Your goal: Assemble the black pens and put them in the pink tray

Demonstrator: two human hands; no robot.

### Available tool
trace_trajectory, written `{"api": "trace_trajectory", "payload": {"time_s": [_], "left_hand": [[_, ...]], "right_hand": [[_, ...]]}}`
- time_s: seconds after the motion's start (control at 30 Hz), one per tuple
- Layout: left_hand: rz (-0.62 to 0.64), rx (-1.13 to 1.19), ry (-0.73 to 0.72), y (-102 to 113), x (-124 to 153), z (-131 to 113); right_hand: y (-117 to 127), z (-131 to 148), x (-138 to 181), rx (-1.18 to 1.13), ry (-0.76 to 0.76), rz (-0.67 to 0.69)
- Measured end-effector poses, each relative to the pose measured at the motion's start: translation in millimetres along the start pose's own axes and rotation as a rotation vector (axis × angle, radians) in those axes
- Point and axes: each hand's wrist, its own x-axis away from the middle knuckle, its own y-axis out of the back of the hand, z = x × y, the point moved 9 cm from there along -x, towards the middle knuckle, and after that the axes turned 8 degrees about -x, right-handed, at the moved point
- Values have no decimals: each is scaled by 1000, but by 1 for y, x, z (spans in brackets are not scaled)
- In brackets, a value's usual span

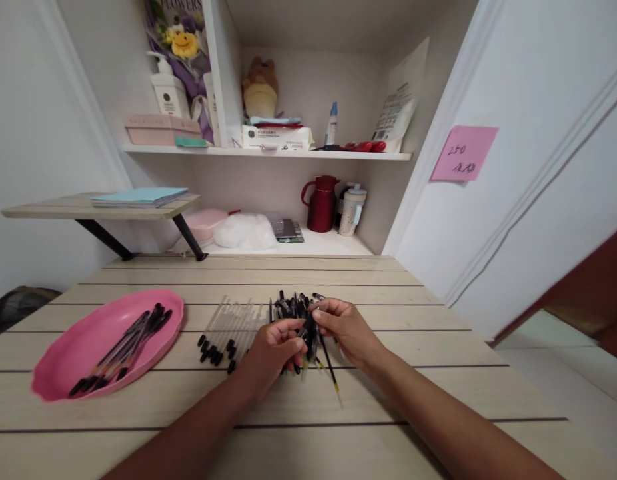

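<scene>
Black pen parts (290,307) lie heaped between my curled left hand (274,345) and right hand (347,327); I can't tell if either pinches one. Thin, see-through tubes (233,319) crowd my left, then a wavy pink dish (101,327).

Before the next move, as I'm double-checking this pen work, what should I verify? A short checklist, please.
1. Left hand at the pile of black pen parts: ok.
2. Right hand at the pile: ok.
3. Secure hold on a part: cannot tell; fingers hide it.
4. Clear tubes within the left hand's reach: ok, just left of the pile.
5. Room in the pink tray: ok, bare space beside the pens.
</scene>
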Motion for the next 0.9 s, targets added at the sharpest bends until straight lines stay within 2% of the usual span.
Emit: {"api": "trace_trajectory", "payload": {"time_s": [0.1,0.23,0.33,0.6,0.77,0.83,0.9], "left_hand": [[-5,-5,-1,-1,0,1],[25,57,-22,-2,1,-2],[45,52,-14,-3,1,-2],[-13,-38,-58,3,-1,2],[-15,-40,-32,1,0,-1],[-15,-27,-28,0,1,-5],[-19,-4,-26,1,3,-8]], "right_hand": [[2,2,-1,17,31,-22],[-2,0,0,-34,-5,51],[1,-1,-1,-50,-3,40],[2,-7,-4,-35,0,32],[-1,3,-3,43,0,52],[6,15,-6,130,42,43],[29,32,-12,246,145,-75]]}}
